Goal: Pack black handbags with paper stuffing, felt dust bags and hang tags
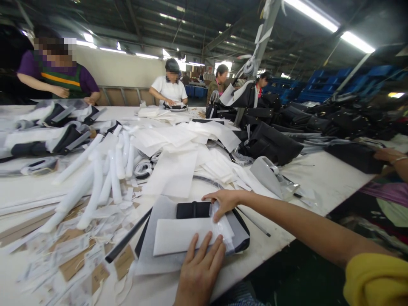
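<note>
A black bag [246, 244] lies flat near the table's front edge, mostly covered by a thin white sheet [148, 265]. On it rest a folded white foam piece [175, 233] and a small black strapped item [188, 210]. My left hand [202, 265] lies with spread fingers on the foam piece's lower edge. At the right end of the black item, my right hand [223, 203] has thumb and fingers around clear plastic wrapping [223, 229]; its fingertips are partly hidden.
White rolls [95, 187], brown tags [124, 260] and plastic packets lie left. Stacked white sheets [178, 168] and black bags [270, 142] stand beyond. Several people work around the table; another person's hand [387, 155] touches a black bag at the right.
</note>
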A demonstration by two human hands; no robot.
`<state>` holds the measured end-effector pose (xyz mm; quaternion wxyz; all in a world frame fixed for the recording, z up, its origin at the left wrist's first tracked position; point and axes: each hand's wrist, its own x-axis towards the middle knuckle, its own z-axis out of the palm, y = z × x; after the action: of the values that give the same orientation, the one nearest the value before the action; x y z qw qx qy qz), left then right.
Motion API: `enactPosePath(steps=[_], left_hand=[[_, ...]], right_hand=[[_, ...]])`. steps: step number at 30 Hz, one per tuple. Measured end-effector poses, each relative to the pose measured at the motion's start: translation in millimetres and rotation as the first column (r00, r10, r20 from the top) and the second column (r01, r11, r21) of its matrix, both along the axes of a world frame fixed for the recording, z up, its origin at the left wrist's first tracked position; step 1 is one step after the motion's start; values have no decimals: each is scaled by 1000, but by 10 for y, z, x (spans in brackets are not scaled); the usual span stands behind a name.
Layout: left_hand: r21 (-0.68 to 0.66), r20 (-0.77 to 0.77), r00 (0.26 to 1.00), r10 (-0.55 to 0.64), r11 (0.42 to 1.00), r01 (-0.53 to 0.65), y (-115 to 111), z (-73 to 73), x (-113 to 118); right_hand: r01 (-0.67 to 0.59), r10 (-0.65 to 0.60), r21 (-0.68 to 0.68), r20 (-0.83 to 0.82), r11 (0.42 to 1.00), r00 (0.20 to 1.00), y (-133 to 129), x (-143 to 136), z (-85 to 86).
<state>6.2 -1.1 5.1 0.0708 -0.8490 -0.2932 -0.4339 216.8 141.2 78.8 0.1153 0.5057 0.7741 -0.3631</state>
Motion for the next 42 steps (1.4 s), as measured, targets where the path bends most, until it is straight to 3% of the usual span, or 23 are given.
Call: enactPosePath(steps=[6, 11, 14, 16, 20, 23, 27, 30, 33, 35, 37, 39, 40, 42], left_hand=[[15, -85, 996, 5, 1000, -4, 13, 11, -6], [22, -87, 996, 15, 1000, -13, -4, -17, -32], [-25, -190, 982, -17, 1000, 13, -21, -1, -75], [-56, -218, 975, -31, 998, 19, -24, 37, -98], [-117, -316, 945, -84, 992, 49, 1, 167, -173], [-139, -384, 911, -150, 985, 104, 57, 297, -393], [-88, -538, 837, -97, 994, 58, 200, 465, -947], [-8, -619, 785, -14, 1000, 11, 305, 506, -1311], [3, -581, 814, 12, 1000, -13, 331, 433, -1440], [-6, -535, 845, 19, 1000, -27, 312, 360, -1422], [-6, -503, 864, 27, 999, -35, 291, 306, -1379], [3, -479, 877, 31, 999, -33, 285, 284, -1350], [9, -467, 884, 30, 1000, -29, 289, 283, -1345], [21, -442, 896, 33, 999, -26, 307, 289, -1349]], right_hand=[[58, -51, 54, -119, 997, 992, 100, 69, -126], [182, -136, 245, -191, 952, 972, -60, 75, -71], [338, -241, 447, -259, 829, 935, -393, 35, 43], [386, -248, 527, -315, 757, 916, -742, -24, 90], [274, -52, 674, -331, 686, 942, -1485, -168, -14], [179, 47, 792, -253, 583, 966, -1788, -201, -220], [106, 87, 852, -174, 513, 981, -1818, -129, -427], [90, 81, 861, -150, 501, 985, -1817, -120, -445], [164, 23, 862, -199, 479, 980, -1963, -259, -389], [313, -42, 811, -337, 495, 940, -2112, -430, -363], [509, -173, 606, -526, 611, 833, -2228, -623, -375], [652, -409, 195, -639, 733, 651, -2261, -790, -419], [671, -530, -36, -645, 741, 551, -2245, -853, -445], [601, -678, -394, -636, 695, 367, -2178, -941, -480]])
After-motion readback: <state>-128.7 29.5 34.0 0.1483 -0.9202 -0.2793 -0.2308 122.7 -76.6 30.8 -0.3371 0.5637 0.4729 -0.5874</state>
